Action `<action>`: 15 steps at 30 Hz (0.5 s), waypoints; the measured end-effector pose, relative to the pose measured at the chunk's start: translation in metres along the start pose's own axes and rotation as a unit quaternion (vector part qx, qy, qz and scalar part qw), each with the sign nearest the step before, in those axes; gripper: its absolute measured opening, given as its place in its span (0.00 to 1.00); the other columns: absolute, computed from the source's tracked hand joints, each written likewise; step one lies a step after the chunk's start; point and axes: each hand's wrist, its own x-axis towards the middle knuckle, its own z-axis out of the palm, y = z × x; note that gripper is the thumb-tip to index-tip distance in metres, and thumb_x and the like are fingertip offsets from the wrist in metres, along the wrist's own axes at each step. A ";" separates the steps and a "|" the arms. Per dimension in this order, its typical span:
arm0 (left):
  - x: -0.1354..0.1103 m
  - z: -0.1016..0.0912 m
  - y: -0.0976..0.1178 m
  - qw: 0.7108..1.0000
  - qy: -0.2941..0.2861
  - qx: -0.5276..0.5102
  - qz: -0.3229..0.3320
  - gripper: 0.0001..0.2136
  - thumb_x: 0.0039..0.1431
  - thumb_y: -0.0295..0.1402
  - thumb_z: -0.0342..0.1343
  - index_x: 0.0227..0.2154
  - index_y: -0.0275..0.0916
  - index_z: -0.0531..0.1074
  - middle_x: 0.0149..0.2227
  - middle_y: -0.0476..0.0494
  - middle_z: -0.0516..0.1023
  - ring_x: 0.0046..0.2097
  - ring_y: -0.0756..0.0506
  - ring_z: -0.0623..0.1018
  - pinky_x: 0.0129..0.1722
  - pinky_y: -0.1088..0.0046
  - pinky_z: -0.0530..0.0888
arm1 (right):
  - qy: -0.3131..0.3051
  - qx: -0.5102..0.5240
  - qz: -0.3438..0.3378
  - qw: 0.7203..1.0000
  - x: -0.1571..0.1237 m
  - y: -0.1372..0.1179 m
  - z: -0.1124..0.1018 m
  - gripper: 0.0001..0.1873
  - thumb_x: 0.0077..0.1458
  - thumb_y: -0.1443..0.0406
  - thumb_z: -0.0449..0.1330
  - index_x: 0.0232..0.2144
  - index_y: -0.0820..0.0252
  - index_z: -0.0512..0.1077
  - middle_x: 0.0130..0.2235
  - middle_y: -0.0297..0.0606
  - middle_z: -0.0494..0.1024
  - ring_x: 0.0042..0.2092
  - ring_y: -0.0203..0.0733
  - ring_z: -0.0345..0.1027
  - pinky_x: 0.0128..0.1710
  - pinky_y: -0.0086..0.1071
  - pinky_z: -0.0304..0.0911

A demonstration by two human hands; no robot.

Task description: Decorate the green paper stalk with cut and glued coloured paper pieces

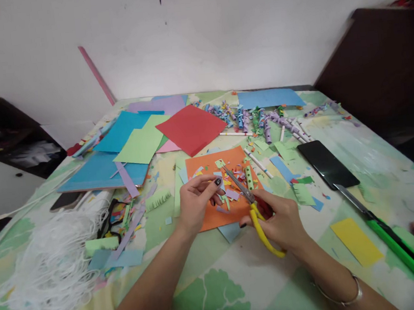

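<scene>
My right hand [282, 221] is closed around the yellow handles of a pair of scissors [251, 207], whose blades point up and left over an orange paper sheet [213, 216]. My left hand [197, 203] pinches a small light-blue paper piece [220, 179] right beside the blade tips. Small coloured paper scraps [233, 191] lie scattered on the orange sheet below both hands.
Red [191, 127], green [141, 144] and blue [99, 171] paper sheets lie at the back left. Curled paper rolls [262, 119] sit at the back. A black phone [327, 163], a green-handled knife [385, 230], a yellow slip [356, 241] and a white string pile [52, 270] are around.
</scene>
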 end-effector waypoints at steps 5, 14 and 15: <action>0.000 0.004 0.000 0.999 -0.030 -0.006 -0.015 0.10 0.49 0.34 0.62 0.32 0.33 0.72 0.20 0.48 0.76 0.17 0.51 0.74 0.18 0.78 0.68 | -0.050 -0.001 0.034 0.998 0.000 0.000 0.000 0.21 0.43 0.60 0.64 0.41 0.63 0.69 0.25 0.31 0.67 0.24 0.33 0.57 0.25 0.27 0.55; -0.006 0.007 -0.006 0.996 -0.076 -0.012 -0.035 0.09 0.53 0.34 0.60 0.32 0.34 0.70 0.24 0.47 0.77 0.21 0.51 0.76 0.20 0.77 0.73 | -0.075 -0.014 0.054 0.996 -0.002 -0.003 0.004 0.23 0.43 0.58 0.64 0.42 0.61 0.68 0.28 0.32 0.69 0.27 0.35 0.60 0.27 0.28 0.55; -0.007 0.007 -0.006 0.996 -0.077 -0.015 -0.033 0.09 0.53 0.34 0.60 0.32 0.34 0.69 0.24 0.47 0.77 0.21 0.51 0.76 0.20 0.77 0.73 | -0.074 -0.016 0.053 0.996 -0.002 -0.003 0.004 0.23 0.43 0.58 0.64 0.42 0.61 0.69 0.27 0.32 0.69 0.27 0.35 0.60 0.27 0.28 0.55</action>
